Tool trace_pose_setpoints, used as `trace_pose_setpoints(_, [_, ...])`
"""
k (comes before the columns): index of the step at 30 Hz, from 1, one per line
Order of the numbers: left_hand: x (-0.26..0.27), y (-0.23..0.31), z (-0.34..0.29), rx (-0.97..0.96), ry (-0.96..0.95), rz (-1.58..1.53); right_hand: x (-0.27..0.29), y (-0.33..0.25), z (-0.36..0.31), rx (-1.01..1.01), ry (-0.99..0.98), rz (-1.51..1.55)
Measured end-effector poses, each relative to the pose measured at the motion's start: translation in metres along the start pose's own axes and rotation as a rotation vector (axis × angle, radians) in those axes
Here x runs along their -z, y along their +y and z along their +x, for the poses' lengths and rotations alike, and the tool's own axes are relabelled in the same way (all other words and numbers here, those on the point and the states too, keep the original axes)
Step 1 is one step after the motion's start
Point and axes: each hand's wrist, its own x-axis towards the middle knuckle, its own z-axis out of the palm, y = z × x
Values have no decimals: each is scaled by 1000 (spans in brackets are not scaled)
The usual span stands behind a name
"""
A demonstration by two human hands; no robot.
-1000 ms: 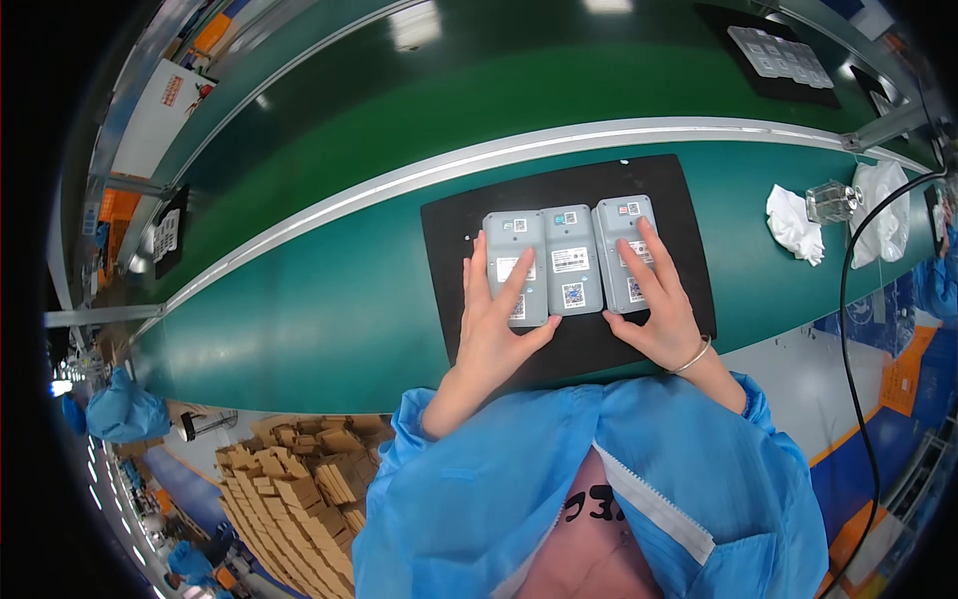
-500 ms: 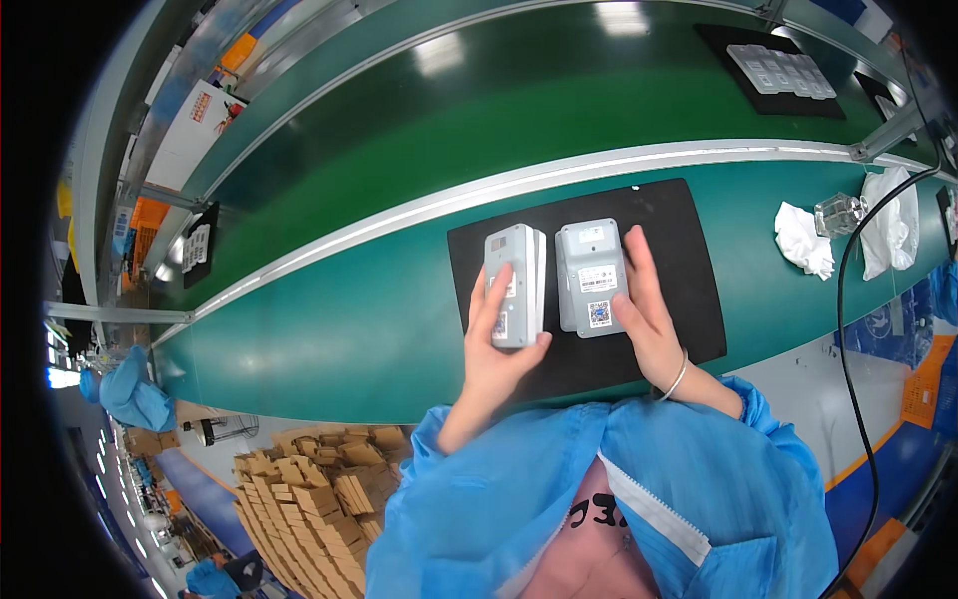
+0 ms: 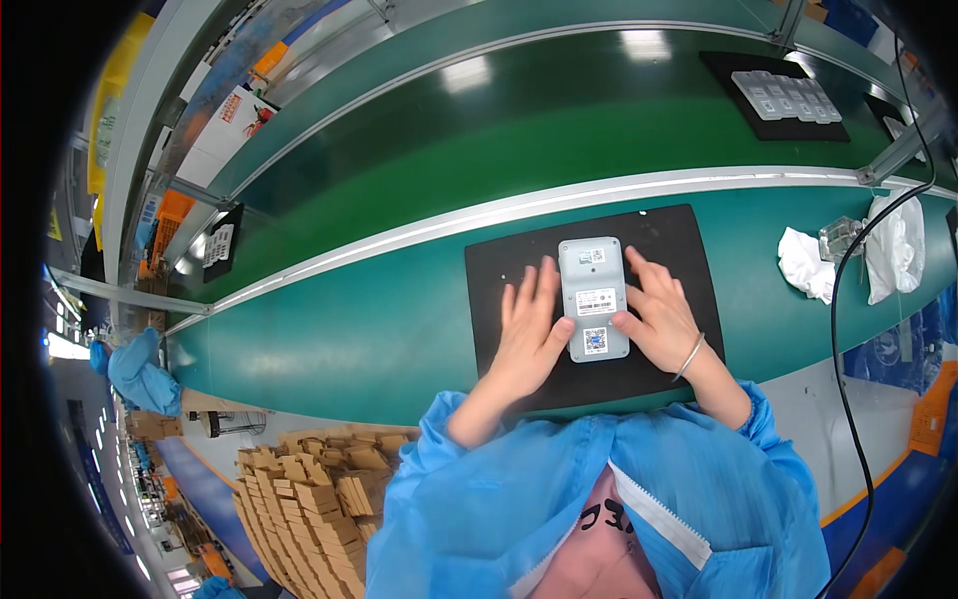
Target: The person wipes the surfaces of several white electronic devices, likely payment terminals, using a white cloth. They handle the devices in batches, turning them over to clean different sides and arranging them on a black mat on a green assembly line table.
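Observation:
A grey rectangular device (image 3: 597, 317) with rounded corners lies upright on a black mat (image 3: 659, 225). White labels and a square code show on its face. Whether others sit stacked under it, I cannot tell. To its left is my left hand (image 3: 526, 334), fingers stretched out and apart, its thumb tip at the device's lower left edge. On the opposite side is my right hand (image 3: 661, 314), fingers spread, with the thumb by the device's lower right edge. Neither hand is wrapped round it.
A green bench (image 3: 329, 344) carries the mat. At the right are a white cloth (image 3: 804, 263), a clear glass container (image 3: 840, 238), a white bag (image 3: 895, 250) and a hanging black cable (image 3: 836, 349). More grey devices (image 3: 788, 97) lie beyond the metal rail. Cardboard pieces (image 3: 299, 499) are stacked lower left.
Two groups of grey devices stood side by side; now only one device face shows, between my hands. My left hand has let go of the left group and spread its fingers.

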Motion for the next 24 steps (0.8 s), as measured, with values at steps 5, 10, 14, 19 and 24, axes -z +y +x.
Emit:
trace_pose_setpoints(5, [-9, 9, 9, -147, 60, -543, -11, -16, -4, 13, 45, 614])
trace_pose_setpoints(10, [-21, 16, 1, -382, 161, -517, -36, -14, -26, 297, 369, 443])
trace_pose_setpoints(14, [-38, 10, -13, -630, 196, -422, -39, -2, -46, 444, 355, 299])
trace_pose_setpoints(19, [-40, 13, -17, -670, 240, -377, -36, -2, -47, 433, 302, 321])
trace_pose_setpoints(24, [-43, 9, -16, -684, 244, -394, -33, -4, -41, 407, 279, 303])
